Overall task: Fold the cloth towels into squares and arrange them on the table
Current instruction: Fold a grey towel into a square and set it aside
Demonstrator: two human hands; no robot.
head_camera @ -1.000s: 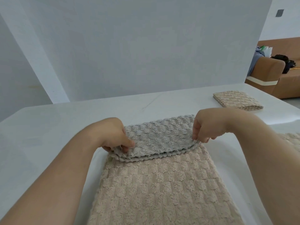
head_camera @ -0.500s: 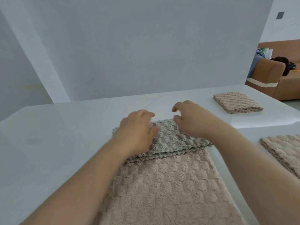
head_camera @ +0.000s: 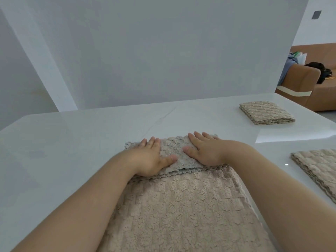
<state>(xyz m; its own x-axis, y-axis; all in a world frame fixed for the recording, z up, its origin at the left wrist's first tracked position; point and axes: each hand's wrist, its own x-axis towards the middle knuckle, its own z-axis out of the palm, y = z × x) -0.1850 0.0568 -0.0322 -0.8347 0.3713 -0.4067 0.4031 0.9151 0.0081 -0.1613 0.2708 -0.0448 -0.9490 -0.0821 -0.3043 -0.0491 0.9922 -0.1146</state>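
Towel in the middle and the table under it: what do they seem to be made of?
The towel looks like soft, fluffy beige pile cloth, perhaps microfibre or terry: fuzzy raised blocks and a wavy stitched edge. The table looks hard, white and glossy, perhaps stone, glass or lacquer: it shows bright reflections.

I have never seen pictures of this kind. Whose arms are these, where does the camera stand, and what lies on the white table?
There is no machine here. A person works with bare hands, and a camera worn on the head looks forward and down, so you see that person's own arms from above.

The left hand and the right hand lie flat with straight fingers. They press on the folded-over far end of a beige towel on the white table. Nothing is gripped.

Two more towels lie folded on the right: the far towel and the near towel, which the picture's edge cuts off.
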